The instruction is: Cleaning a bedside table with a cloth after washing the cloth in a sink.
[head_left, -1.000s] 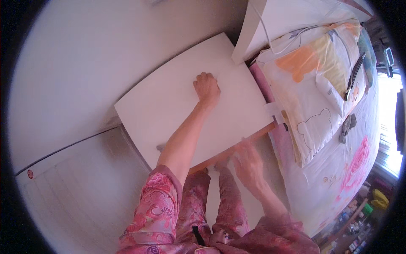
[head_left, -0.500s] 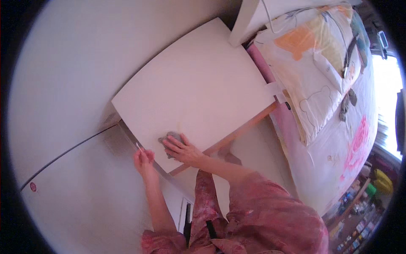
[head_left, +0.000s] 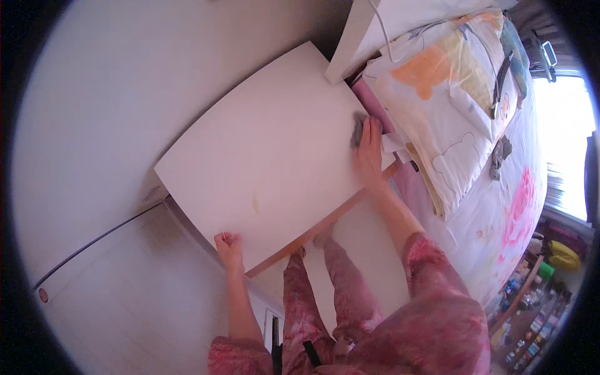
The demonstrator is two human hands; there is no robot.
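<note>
A white tabletop (head_left: 262, 131) with a wooden-coloured front edge lies before me. At its right end my right hand (head_left: 370, 153) presses a grey cloth (head_left: 358, 129) against the surface, fingers stretched over it. Part of the cloth is hidden under the hand. My left hand (head_left: 229, 249) is closed at the near left edge of the tabletop, pinching a thin white thing (head_left: 224, 235) too small to make out. Between the hands, a faint yellowish mark (head_left: 255, 203) shows on the white surface.
A bed (head_left: 481, 231) with a flowered cover borders the tabletop on the right, with folded patterned bedding (head_left: 431, 119) on it. A white panel (head_left: 350, 47) stands at the far right corner. Shelves of small items (head_left: 531, 325) are at the lower right.
My right hand has swept the grey cloth from the near left part of the tabletop to its right end. My left hand has shifted slightly right and nearer, still closed.
</note>
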